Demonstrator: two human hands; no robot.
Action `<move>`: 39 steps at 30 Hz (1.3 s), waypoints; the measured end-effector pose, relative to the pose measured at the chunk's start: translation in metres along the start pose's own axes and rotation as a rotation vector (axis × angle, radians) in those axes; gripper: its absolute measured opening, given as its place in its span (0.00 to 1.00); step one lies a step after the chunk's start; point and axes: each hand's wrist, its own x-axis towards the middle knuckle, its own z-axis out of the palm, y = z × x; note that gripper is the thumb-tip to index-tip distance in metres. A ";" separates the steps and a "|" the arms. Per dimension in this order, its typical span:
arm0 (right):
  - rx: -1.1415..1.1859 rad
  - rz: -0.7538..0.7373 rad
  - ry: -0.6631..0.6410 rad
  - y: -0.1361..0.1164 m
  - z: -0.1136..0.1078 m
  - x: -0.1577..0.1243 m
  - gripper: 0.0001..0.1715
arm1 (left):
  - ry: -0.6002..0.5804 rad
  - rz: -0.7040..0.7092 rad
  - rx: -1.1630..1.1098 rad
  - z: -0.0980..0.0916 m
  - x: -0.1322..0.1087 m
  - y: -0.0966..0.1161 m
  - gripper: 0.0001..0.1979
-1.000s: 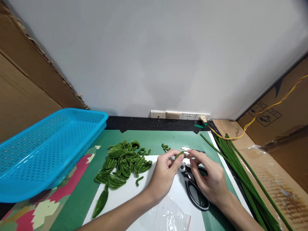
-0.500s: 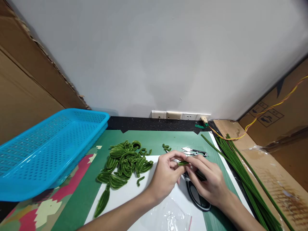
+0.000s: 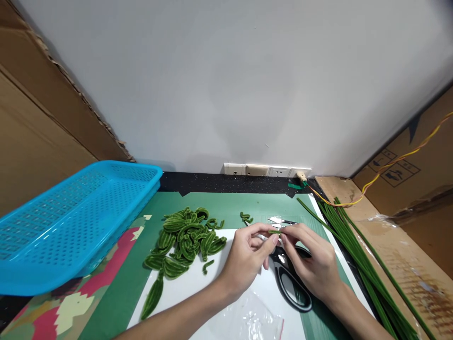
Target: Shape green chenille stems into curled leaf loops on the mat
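A short piece of green pipe cleaner (image 3: 274, 232) is pinched between the fingertips of my left hand (image 3: 247, 257) and my right hand (image 3: 313, 259). Both hands meet above the white sheet, and the fingers partly cover the piece. Black-handled scissors (image 3: 292, 285) lie beneath my right hand, their blades mostly hidden. Behind the fingers rest small thread snips (image 3: 281, 221), partly covered. To the left, a pile of green fuzzy leaf shapes (image 3: 187, 238) made of pipe cleaner spreads over the sheet and the green mat.
A blue plastic basket (image 3: 78, 222) stands at the left. Long green pipe cleaners (image 3: 361, 255) lie along the right edge. A clear plastic bag (image 3: 253, 318) is near the front. Curled scraps (image 3: 246, 217) sit at the back. A yellow-red cable (image 3: 370, 179) runs from the wall sockets (image 3: 267, 170).
My fingertips have shifted slightly along the green piece, and my right hand has moved a little to the right. More of the scissors now shows.
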 end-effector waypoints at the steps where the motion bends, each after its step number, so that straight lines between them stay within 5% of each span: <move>1: 0.005 -0.004 0.006 0.000 0.000 0.000 0.11 | -0.002 -0.009 0.019 0.000 0.000 0.000 0.16; 13: 0.026 -0.096 0.003 -0.004 0.000 0.003 0.19 | 0.003 -0.031 0.055 -0.001 0.000 0.000 0.20; 21: 0.034 -0.034 0.054 -0.002 -0.001 0.004 0.15 | -0.040 -0.055 0.008 -0.001 0.000 0.003 0.22; 30: 0.013 -0.166 0.041 0.005 0.006 -0.001 0.20 | -0.007 -0.082 -0.041 -0.003 -0.002 -0.001 0.23; 39: -0.016 -0.154 0.016 0.002 0.011 0.000 0.12 | 0.003 -0.088 -0.051 -0.005 -0.007 -0.005 0.22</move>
